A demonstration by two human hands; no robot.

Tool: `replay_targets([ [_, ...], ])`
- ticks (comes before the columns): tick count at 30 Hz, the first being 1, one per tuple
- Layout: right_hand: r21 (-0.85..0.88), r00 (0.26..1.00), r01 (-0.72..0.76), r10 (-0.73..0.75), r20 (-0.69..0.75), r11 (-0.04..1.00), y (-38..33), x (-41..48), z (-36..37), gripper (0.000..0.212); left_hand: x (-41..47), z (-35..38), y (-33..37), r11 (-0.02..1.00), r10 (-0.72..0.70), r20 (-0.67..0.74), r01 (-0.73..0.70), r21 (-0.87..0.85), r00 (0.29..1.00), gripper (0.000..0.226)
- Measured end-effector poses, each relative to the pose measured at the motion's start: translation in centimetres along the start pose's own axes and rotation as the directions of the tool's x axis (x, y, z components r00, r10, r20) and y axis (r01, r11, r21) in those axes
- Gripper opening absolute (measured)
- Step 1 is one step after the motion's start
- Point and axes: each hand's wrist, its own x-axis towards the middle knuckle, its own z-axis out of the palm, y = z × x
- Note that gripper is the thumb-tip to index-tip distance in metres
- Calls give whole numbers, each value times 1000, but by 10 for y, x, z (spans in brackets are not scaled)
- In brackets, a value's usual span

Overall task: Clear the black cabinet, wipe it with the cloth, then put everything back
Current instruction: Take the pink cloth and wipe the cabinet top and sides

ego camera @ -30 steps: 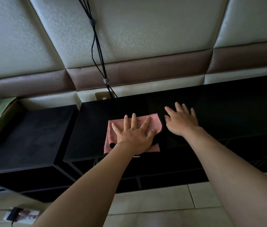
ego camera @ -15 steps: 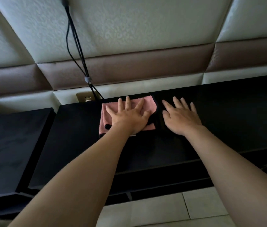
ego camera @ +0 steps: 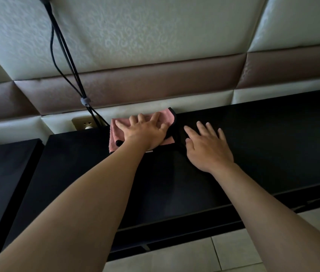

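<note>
At centre frame, the pink cloth point(ego camera: 166, 117) is pressed onto the black cabinet point(ego camera: 253, 154) by the spread left hand point(ego camera: 145, 132); the right hand point(ego camera: 206, 148) is laid flat beside it, released.

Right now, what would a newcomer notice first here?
The pink cloth stands out, pressed flat under the left hand at the back edge of the black cabinet. The right hand lies flat beside it, and black cables run down the padded wall near a socket.
</note>
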Motion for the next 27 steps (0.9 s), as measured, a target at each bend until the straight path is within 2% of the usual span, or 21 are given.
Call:
replay_targets([
  [8,21,1000,2,-2,-15,1000,-1,2,-3,53,-16,7,2,1000,0,20,-1,12,1000,68],
  [21,-44,998,61,-61,-4,997,1,-9,-9,57,-145,19,23,998,52,67,-54,18,996,64],
  [27,-20,998,66,-66,12,998,1,-8,-12,52,-149,18,28,999,12,71,-14,29,997,64],
])
